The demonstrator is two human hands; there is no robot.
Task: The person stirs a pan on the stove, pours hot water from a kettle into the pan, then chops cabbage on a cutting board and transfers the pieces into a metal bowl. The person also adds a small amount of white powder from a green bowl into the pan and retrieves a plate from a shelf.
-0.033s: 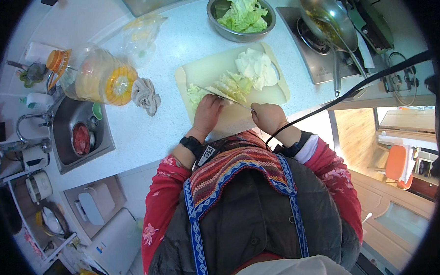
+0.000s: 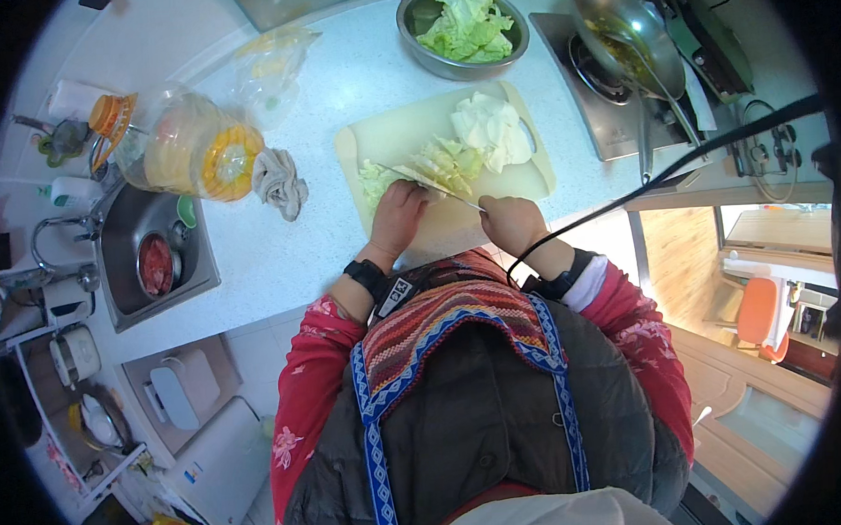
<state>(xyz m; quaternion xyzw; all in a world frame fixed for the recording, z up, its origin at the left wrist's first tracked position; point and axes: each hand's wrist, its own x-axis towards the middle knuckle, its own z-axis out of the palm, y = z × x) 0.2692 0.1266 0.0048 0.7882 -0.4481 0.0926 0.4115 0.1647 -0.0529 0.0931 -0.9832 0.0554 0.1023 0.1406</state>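
Note:
My right hand point(image 2: 513, 226) is wrapped round the handle of a kitchen knife point(image 2: 455, 197), whose thin blade slants up and left across the cabbage. Beside the blade, the bent fingers of my left hand point(image 2: 398, 217) press on cabbage, partly hidden under them. Yellow-green cut cabbage point(image 2: 446, 162) lies just beyond the knife, with shreds point(image 2: 374, 184) to the left of the blade. Pale white cabbage pieces point(image 2: 492, 133) form a pile at the right. All of it rests on a cream cutting board point(image 2: 378, 140) near the counter's front edge.
A metal bowl point(image 2: 468, 70) of cabbage leaves stands behind the board. At right, a wok point(image 2: 641, 42) with a ladle sits on the stove point(image 2: 612, 141). A large oil jug point(image 2: 176, 151), a grey cloth point(image 2: 279, 184) and the sink point(image 2: 123, 228) are left. A black cable point(image 2: 643, 190) crosses at right.

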